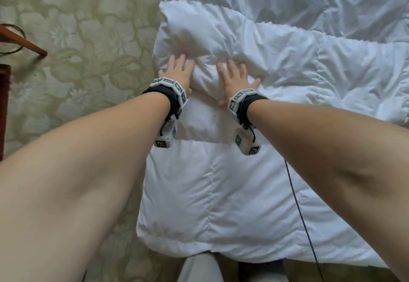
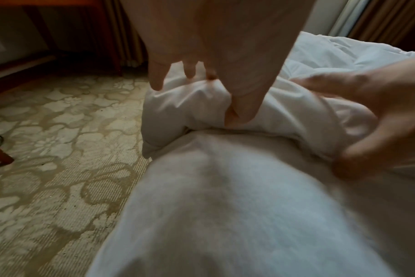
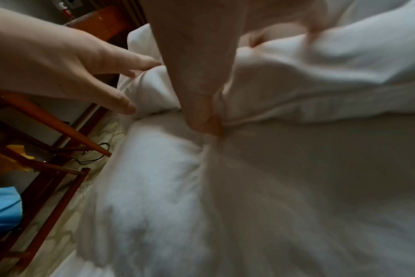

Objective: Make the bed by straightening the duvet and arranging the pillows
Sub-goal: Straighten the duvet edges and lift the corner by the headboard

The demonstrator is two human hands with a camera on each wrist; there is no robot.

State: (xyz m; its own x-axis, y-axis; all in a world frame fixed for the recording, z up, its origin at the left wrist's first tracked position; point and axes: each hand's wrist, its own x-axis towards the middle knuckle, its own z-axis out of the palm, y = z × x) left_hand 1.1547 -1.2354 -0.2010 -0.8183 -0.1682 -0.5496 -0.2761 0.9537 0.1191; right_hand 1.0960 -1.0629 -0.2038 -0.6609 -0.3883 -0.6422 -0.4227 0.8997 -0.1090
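Note:
A white quilted duvet (image 1: 221, 193) covers the bed, and its left edge hangs beside the carpet. A puffy folded-over part of it (image 1: 210, 34) bulges near the left edge. My left hand (image 1: 178, 70) lies flat on the near side of this bulge with its fingers spread. About a hand's width to the right, my right hand (image 1: 235, 78) presses on the same bulge with straight fingers. In the left wrist view the left hand (image 2: 213, 46) pushes its fingers into the fold (image 2: 190, 105), with the right hand (image 2: 379, 112) beside it. The right wrist view shows the right hand (image 3: 197, 56) pressing down. No pillow is in view.
Patterned green carpet (image 1: 77, 60) lies left of the bed. A wooden chair leg (image 1: 24, 40) stands on it at the far left. More wooden furniture (image 3: 47, 120) and a blue object (image 3: 2, 208) are beside the bed. A dark cable (image 1: 301, 211) trails over the duvet.

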